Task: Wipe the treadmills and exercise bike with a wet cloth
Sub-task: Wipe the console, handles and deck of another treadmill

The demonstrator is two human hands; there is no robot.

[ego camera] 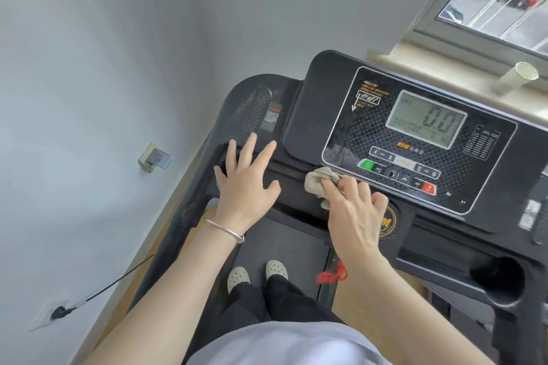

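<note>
Right hand [354, 210] fingers curled around beige cloth [320, 181] at treadmill console [415, 139] lower edge, left hand [246, 181] fingers spread flat on frame

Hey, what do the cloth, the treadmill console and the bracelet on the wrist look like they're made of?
Cloth: beige woven or terry fabric, by its soft bunched folds under the right hand. Treadmill console: apparently hard black plastic, matte on the frame, with a glossier dotted panel around the grey display. Bracelet on the left wrist: probably silver-toned metal, since it is thin, rigid and shiny.
</note>
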